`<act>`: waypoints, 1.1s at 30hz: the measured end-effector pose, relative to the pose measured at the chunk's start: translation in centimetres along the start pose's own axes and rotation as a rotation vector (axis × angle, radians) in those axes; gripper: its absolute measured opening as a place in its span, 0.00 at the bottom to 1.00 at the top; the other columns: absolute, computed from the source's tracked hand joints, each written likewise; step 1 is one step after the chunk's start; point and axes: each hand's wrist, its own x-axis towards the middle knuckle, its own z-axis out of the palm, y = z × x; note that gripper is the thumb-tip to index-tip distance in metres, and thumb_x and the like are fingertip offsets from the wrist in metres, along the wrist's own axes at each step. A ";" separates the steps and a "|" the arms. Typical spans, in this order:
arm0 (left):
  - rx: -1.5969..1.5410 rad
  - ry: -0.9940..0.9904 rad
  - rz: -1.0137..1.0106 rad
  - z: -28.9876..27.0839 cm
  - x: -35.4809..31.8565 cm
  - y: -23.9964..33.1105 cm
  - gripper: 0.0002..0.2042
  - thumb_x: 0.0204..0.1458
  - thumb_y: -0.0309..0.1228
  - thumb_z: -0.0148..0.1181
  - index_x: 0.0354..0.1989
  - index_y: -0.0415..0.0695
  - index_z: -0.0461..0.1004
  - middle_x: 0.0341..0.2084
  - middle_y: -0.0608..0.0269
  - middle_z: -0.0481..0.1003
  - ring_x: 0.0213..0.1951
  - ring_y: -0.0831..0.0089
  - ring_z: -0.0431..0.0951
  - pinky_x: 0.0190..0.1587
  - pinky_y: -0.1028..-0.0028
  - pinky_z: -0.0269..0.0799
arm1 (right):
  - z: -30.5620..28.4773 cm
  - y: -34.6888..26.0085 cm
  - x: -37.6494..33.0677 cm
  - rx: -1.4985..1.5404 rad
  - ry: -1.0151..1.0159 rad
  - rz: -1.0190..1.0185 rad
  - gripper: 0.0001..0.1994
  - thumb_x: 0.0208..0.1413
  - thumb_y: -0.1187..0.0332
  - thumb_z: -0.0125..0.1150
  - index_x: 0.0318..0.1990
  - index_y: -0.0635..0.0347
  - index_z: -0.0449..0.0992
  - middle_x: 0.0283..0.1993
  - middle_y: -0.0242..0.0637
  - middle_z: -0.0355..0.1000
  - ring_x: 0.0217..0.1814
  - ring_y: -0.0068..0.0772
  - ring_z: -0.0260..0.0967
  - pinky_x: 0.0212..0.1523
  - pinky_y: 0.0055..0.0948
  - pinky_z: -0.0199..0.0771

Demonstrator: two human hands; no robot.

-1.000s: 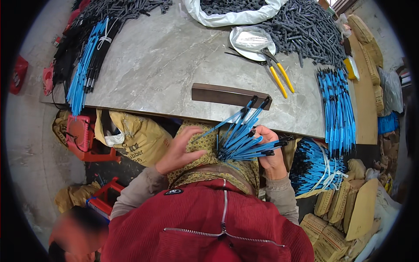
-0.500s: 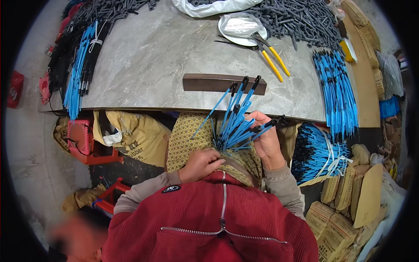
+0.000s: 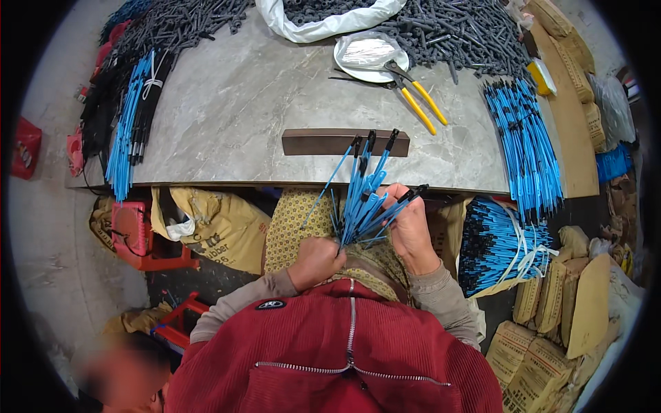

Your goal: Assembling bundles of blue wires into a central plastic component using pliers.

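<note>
A fanned bunch of thin blue plastic rods with black tips (image 3: 363, 203) stands up over my lap, spreading toward the table edge. My left hand (image 3: 318, 262) is closed at the lower end of the bunch, its fingers curled in and partly hidden. On the bunch's right side my right hand (image 3: 413, 233) has its fingers bent in a pinch on some of the rods; these lean right, away from the rest. Behind the upper tips, a dark brown bar (image 3: 296, 143) lies along the near part of the grey table (image 3: 227, 103).
Yellow-handled pliers (image 3: 420, 103) rest by a white plate (image 3: 365, 72). Dark grey plastic parts (image 3: 454, 34) heap at the back. Blue rod bundles lie at the table's right (image 3: 523, 144) and left (image 3: 124, 131); more fill a sack (image 3: 502, 241) beside my right arm. Another person (image 3: 127, 372) is at lower left.
My left hand has moved from lying loosely near the rod ends to closing at them. The right-hand rods have drawn in closer to the bunch. The whole view has shifted slightly.
</note>
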 end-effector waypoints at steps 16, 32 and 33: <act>-0.680 0.155 -0.016 -8.1 2.0 -3.9 0.31 0.52 0.35 0.66 0.64 0.37 0.64 0.53 0.56 0.72 0.56 0.65 0.72 0.61 0.68 0.65 | -0.9 -0.9 0.3 0.065 -0.079 0.050 0.07 0.61 0.69 0.64 0.33 0.60 0.74 0.35 0.27 0.72 0.37 0.16 0.66 0.39 0.19 0.67; -1.219 -0.141 0.176 -7.3 3.3 1.4 0.26 0.53 0.26 0.65 0.61 0.38 0.66 0.51 0.61 0.72 0.54 0.74 0.72 0.58 0.72 0.67 | -0.3 -3.0 -3.7 -0.040 -0.376 0.133 0.06 0.63 0.72 0.60 0.35 0.65 0.73 0.43 0.31 0.68 0.39 0.16 0.65 0.42 0.19 0.67; -1.124 -0.098 0.246 -7.2 2.7 1.3 0.24 0.53 0.26 0.65 0.59 0.39 0.67 0.49 0.62 0.72 0.53 0.75 0.72 0.57 0.72 0.67 | 0.0 -3.0 -4.0 -0.073 -0.403 0.134 0.06 0.64 0.72 0.60 0.35 0.65 0.73 0.43 0.31 0.68 0.39 0.15 0.64 0.41 0.18 0.66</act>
